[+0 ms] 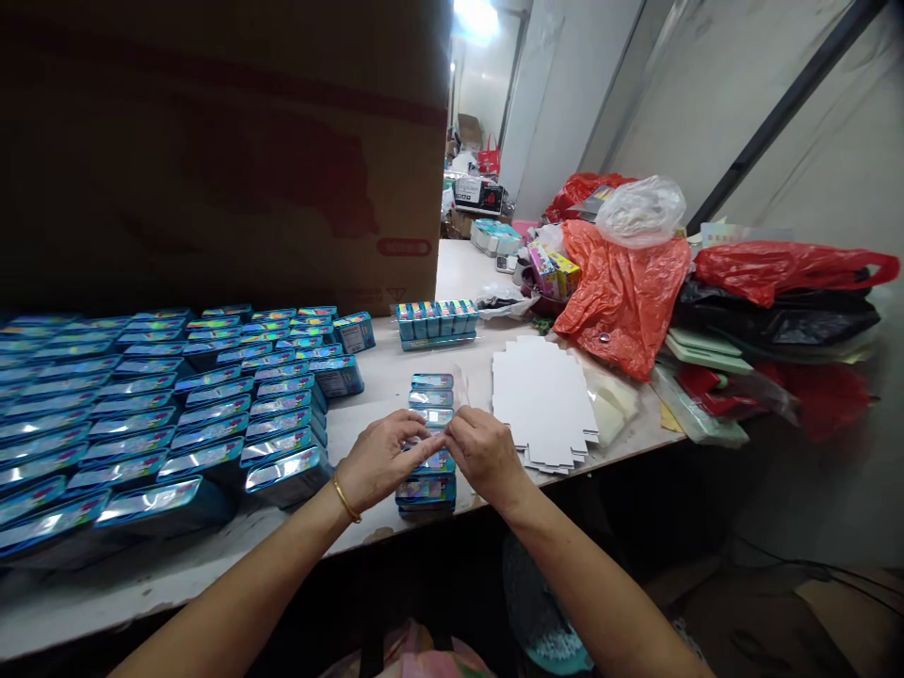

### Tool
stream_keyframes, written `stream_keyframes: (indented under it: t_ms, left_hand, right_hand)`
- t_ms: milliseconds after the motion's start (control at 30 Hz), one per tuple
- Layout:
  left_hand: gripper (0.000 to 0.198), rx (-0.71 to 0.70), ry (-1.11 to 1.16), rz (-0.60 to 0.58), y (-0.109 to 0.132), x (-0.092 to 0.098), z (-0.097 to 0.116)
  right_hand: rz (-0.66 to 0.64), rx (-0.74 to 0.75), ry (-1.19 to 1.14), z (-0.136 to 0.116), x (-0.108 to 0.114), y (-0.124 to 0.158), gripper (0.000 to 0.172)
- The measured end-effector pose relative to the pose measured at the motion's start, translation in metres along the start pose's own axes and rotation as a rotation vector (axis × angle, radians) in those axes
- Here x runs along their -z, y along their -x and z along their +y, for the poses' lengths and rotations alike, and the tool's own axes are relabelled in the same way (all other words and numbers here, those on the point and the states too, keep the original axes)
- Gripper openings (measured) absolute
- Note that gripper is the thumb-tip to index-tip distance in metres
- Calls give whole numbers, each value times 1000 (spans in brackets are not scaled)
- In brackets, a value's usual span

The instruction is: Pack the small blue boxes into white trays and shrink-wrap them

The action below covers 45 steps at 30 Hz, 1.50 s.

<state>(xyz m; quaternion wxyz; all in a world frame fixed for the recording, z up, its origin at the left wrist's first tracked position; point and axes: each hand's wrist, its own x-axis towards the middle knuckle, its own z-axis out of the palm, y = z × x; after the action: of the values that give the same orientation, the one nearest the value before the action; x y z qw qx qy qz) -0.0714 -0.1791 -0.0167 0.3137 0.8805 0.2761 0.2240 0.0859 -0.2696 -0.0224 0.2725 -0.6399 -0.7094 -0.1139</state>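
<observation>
A short column of blue tins [426,490] with shiny printed lids stands near the table's front edge, directly under both hands. My left hand [385,457], with a gold bangle at its wrist, reaches over the column from the left, its fingers curled and thumb and fingertips pinched together. Its fingertips meet those of my right hand [484,452], which is closed in a pinch on the column's right side. A strip of clear plastic film [460,384] rises beside the tins behind my right hand and seems to be in its grip. What lies between the left fingertips is hidden.
Many blue tins [141,414] stand in rows on the left, before a large cardboard box [226,151]. A clear tray of tins [436,325] sits farther back. Flat white cartons [543,395] lie right, beside red plastic bags [621,292]. A bucket [540,603] is below the table.
</observation>
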Motion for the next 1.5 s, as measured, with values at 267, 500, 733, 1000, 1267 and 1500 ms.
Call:
stream_keyframes:
  t_ms: [267, 500, 733, 1000, 1267, 1500]
  left_hand:
    - [20, -40, -76, 342, 2, 1, -6]
    - [29, 134, 319, 668, -12, -2, -31]
    - [33, 699, 990, 550, -86, 11, -48]
    - [26, 192, 1205, 657, -94, 48, -22]
    - [9, 458, 1069, 720, -123, -33, -129]
    - [14, 513, 382, 574, -88, -80, -164]
  right_hand:
    - [39, -70, 123, -4, -14, 14, 17]
    - [-154, -547, 101, 49, -33, 11, 21]
    - [238, -658, -475, 67, -38, -75, 35]
    - [641, -685, -973, 61, -20, -118, 37]
    - [329, -1015, -1481, 101, -133, -113, 21]
    - [106, -704, -801, 100, -178, -54, 20]
